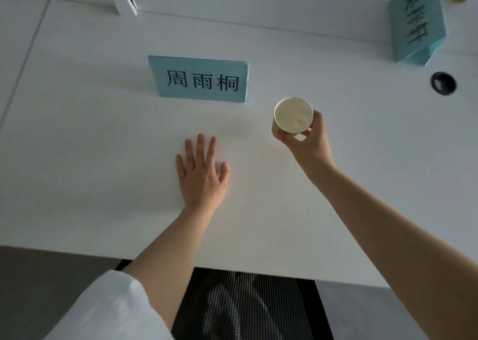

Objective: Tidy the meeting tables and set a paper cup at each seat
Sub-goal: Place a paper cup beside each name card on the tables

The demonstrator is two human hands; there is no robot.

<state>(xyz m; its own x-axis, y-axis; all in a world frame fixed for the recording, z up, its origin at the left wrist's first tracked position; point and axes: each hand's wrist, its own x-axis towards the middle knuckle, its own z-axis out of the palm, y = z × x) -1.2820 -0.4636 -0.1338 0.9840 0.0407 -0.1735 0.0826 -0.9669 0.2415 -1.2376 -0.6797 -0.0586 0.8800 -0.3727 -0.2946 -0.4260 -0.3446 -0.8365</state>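
White sleeve on the left arm lies nearest the lens, with a black mesh chair back seen below the table's edge. A paper cup is gripped by the right hand, its fingers curled round the cup's near side; whether the base touches the white table cannot be told. Just beyond the fingertips of the left hand, which is laid flat with fingers straight and spread, a blue name card is stood. This seat's cup is judged nearly set but not released. A second name card lies further right, with no cup seen beside it.
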